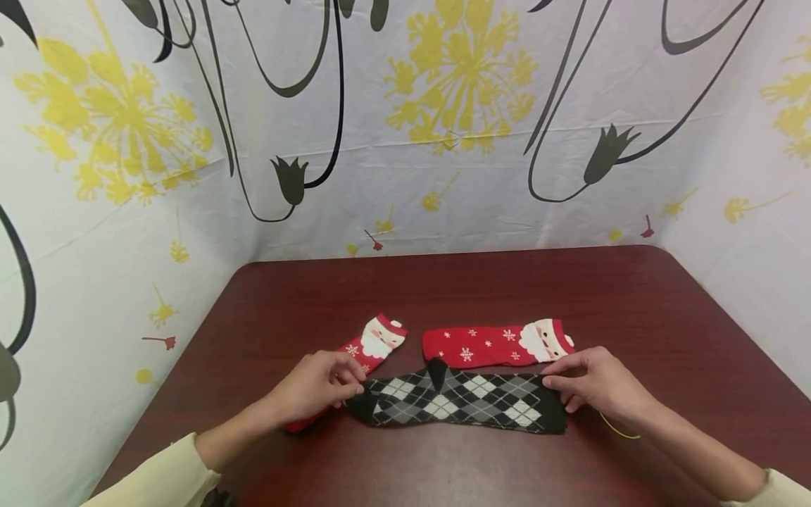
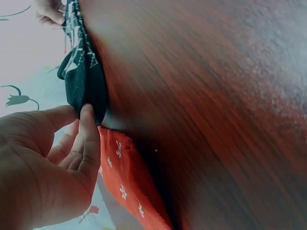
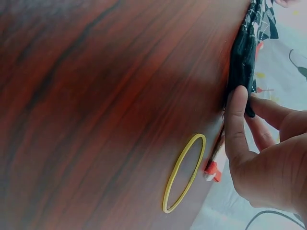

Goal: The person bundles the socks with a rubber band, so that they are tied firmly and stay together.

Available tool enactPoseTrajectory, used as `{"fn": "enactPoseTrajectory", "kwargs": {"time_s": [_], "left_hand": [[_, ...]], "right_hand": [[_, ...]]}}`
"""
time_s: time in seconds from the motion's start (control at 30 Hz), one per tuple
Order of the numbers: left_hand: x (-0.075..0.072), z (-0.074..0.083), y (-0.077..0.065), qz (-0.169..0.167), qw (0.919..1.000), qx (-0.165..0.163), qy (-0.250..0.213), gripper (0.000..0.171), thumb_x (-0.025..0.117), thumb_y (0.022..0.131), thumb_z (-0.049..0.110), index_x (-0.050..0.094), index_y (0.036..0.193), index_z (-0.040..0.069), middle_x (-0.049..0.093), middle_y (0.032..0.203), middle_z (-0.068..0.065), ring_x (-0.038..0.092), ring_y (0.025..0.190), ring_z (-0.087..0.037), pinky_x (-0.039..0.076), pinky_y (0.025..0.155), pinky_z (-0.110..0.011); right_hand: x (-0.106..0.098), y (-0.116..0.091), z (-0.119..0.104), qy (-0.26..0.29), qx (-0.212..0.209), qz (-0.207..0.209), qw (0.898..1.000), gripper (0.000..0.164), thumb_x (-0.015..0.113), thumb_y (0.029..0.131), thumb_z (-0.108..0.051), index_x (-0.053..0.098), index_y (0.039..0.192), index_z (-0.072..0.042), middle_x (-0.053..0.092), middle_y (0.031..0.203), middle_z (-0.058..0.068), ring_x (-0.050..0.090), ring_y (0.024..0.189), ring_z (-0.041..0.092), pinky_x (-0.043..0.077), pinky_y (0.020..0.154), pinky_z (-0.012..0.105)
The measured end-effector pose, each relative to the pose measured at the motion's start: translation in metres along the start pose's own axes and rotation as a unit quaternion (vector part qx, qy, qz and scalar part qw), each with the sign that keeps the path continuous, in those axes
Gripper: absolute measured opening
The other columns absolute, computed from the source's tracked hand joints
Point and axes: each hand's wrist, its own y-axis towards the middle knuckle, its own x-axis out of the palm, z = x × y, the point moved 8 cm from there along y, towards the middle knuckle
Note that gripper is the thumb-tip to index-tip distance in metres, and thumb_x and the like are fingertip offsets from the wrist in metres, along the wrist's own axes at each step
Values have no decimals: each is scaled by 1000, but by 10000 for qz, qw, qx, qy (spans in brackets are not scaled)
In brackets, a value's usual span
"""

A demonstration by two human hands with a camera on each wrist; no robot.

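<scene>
A black, grey and white argyle sock (image 1: 472,400) is stretched sideways in front of me, its black heel sticking up near the middle. My left hand (image 1: 315,384) pinches the black toe end between thumb and fingers, as the left wrist view also shows at the sock's dark tip (image 2: 85,88). At the other end, my right hand (image 1: 598,384) pinches the black cuff corner (image 3: 241,67). One red Santa sock (image 1: 469,346) lies flat just behind the argyle one. Another red Santa sock (image 1: 380,339) lies slanted, partly hidden under my left hand.
All of this is on a dark red-brown wooden table (image 1: 443,289). A white curtain (image 1: 367,141) with yellow and grey flower prints hangs behind and along both sides. Near my right wrist is a thin yellow loop (image 3: 171,184).
</scene>
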Motion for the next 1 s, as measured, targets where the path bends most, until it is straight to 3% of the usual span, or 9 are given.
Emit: {"fn": "enactPoseTrajectory", "kwargs": {"time_s": [0.3,0.53,0.7,0.83,1.0], "left_hand": [[1,1,1,327,9970,48,704,12,84,93,16,73,98,17,70,82,9,64,63,-13,58,59,-29],[1,3,2,436,9945,72,951,12,84,93,15,73,96,18,68,81,10,63,63,-11,57,58,-28],[-1,6,2,515,9907,158,1249,13,86,91,16,74,94,21,67,80,14,63,69,-8,55,66,-26],[0,5,3,485,9903,112,1300,14,86,91,16,74,94,21,68,80,15,63,72,-8,54,69,-26],[1,4,4,390,9928,34,1132,13,85,92,14,73,92,20,68,80,12,63,68,-10,54,61,-26]], "right_hand": [[-1,3,1,-188,3,215,9996,23,84,89,-4,79,109,4,76,92,10,69,62,25,61,60,33],[-3,3,1,-344,-32,261,9991,22,87,87,-6,82,107,1,76,95,10,69,62,23,61,60,31],[-5,3,0,-547,-120,199,9982,19,88,86,-8,84,104,-2,74,99,10,70,62,21,60,61,30],[-5,4,0,-609,-130,102,9980,17,88,86,-9,84,102,-3,76,96,8,70,62,21,60,60,30],[-3,5,1,-549,-156,58,9984,16,88,86,-7,84,101,-2,77,92,7,70,62,21,61,60,30]]}}
